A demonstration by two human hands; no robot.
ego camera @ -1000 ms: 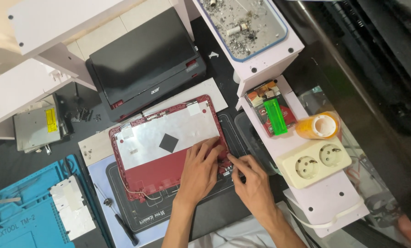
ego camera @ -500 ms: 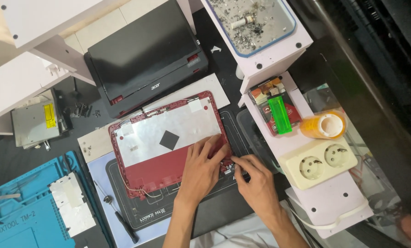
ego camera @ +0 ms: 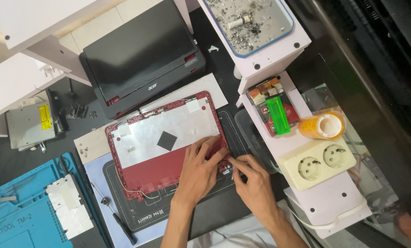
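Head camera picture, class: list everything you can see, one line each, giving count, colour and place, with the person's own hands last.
laptop lid shell: one, red with silver lining, centre on the mat
laptop: one, black, top centre
work mat: one, black, under the shell
screwdriver: one, black, lower left
tool tray: one, blue, bottom left
lighter: one, green, right shelf
socket strip: one, cream, right
tape roll: one, orange, right
left hand: on the shell's lower right corner
right hand: fingertips at that corner
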